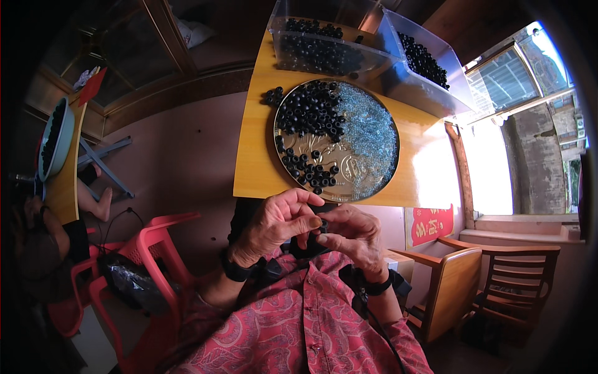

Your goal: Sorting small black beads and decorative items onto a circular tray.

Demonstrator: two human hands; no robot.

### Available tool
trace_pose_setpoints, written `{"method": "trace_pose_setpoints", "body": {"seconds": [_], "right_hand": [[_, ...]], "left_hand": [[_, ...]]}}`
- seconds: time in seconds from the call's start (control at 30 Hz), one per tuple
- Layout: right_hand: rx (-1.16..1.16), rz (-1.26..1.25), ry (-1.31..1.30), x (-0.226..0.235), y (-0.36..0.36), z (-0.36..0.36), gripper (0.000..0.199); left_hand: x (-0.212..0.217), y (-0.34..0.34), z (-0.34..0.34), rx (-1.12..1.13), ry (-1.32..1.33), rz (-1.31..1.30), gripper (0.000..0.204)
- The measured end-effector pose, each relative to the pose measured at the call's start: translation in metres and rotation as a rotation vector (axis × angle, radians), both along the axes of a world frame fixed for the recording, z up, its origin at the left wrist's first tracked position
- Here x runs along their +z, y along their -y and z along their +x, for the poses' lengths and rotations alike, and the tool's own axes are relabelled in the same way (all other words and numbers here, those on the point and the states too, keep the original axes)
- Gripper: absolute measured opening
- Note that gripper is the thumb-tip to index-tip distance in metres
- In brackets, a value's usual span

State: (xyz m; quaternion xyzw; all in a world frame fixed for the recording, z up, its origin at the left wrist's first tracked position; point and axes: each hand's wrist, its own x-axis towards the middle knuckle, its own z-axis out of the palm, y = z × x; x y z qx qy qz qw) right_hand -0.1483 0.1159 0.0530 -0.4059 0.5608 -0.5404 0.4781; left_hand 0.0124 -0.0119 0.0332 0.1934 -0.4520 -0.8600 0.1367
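Note:
My left hand (274, 225) and my right hand (352, 234) meet just below the near edge of a small wooden table (255, 156). Their fingertips pinch a small black ring-shaped part (322, 225) between them; most of it is hidden by the fingers. Just beyond the hands, a round silver tray (381, 177) holds a heap of black rings (308, 115) on its left and a spread of small clear bluish rings (370, 134) on its right. A few black rings (271, 96) lie on the table left of the tray.
Two clear plastic bins (324, 47) (423, 65) with black parts stand at the table's far end. A red plastic chair (146, 255) is at my left, wooden chairs (492, 274) at my right. Another person (56, 230) sits at a second table with a blue bowl (56, 140).

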Motion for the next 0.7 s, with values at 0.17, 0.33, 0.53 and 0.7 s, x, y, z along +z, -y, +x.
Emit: {"method": "trace_pose_setpoints", "body": {"seconds": [0.17,0.33,0.53,0.7], "right_hand": [[-0.131,-0.045,0.085,-0.003,-0.001,0.009,0.032],[-0.167,-0.054,0.118,-0.006,0.000,0.013,0.034],[-0.199,-0.224,-0.016,-0.012,-0.001,0.017,0.032],[-0.187,-0.278,-0.077,-0.011,0.000,0.020,0.029]], "left_hand": [[-0.002,-0.004,0.003,0.026,-0.027,0.023,0.041],[-0.006,-0.005,-0.001,0.057,-0.294,-0.358,0.069],[0.000,-0.005,-0.001,0.007,-0.266,-0.413,0.060],[0.002,-0.008,0.001,0.060,-0.283,-0.444,0.054]]}}
